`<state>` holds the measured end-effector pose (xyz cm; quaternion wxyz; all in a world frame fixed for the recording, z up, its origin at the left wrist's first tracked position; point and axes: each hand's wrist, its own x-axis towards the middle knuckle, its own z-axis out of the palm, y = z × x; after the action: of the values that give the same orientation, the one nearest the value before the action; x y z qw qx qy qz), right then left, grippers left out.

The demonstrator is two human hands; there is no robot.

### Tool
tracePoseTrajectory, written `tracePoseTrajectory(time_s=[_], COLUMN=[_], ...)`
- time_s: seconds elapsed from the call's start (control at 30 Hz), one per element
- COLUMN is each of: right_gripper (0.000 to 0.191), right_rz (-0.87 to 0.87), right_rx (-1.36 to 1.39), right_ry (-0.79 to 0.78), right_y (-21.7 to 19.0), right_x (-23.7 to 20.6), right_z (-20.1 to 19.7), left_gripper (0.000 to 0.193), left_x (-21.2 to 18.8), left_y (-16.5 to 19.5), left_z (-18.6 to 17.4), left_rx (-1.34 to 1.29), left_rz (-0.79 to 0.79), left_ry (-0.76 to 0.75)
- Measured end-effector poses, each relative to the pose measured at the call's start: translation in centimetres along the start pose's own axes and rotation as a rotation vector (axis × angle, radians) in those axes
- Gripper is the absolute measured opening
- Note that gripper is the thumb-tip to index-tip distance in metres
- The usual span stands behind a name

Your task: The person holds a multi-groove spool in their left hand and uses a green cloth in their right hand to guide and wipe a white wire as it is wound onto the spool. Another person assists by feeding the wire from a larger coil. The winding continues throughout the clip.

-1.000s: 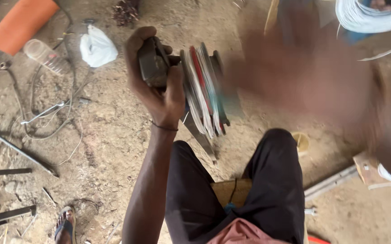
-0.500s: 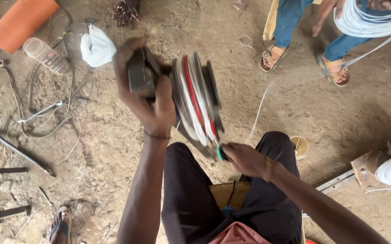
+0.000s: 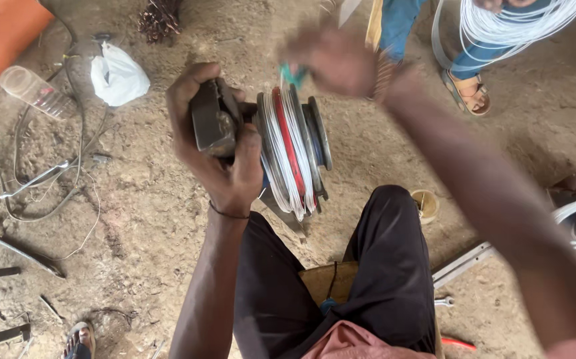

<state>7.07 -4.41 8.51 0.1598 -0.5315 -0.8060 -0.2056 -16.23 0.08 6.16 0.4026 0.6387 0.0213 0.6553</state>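
Left hand [image 3: 225,156] clenched around dark winder block [image 3: 213,123], frame centre. Wire-wound spool [image 3: 294,149] touching it at 3 o'clock. Right hand [image 3: 331,60], blurred, pinches green piece [image 3: 292,75] at spool's 12 o'clock.

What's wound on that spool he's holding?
On the spool are white and red wire turns between grey discs. The left hand covers its near end; the core is hidden.

Black trousers [image 3: 368,279], thin black wristband [image 3: 227,214], bare arms.
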Motion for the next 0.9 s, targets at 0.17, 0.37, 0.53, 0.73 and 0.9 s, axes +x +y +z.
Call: tracePoseTrajectory(time_s=[0.17,0.37,0.53,0.73,0.9], right_gripper=[0.031,0.041,0.031,0.015,0.036], right_rz=[0.458,0.429,-0.121,0.144,0.256], right_rx=[0.681,0.543,-0.168,0.014,0.388], right_ry=[-0.389,-0.554,-0.197,-0.129,-0.184], right_y=[-7.2,-17.0,-15.8,-3.3,-1.9], right_x=[-12.8,-18.1,-11.5,-1.5,-4.3], right_z=[17.5,11.6,-5.8,-10.0,8.9], left_gripper=[0.061,0.047,0.043,0.048,0.063], left_x=[0.2,0.9,1.2,0.9,-0.2], left_y=[-0.4,-2.3,-2.8,-1.9,-1.0], left_z=[-0.3,-0.6,-0.1,0.0,0.1], left_rx=[0.004,0.109,0.099,0.008,0.020], left_rz=[-0.041,0.026,0.016,-0.011,-0.023], left_ry=[0.028,0.074,0.084,0.030,0.005])
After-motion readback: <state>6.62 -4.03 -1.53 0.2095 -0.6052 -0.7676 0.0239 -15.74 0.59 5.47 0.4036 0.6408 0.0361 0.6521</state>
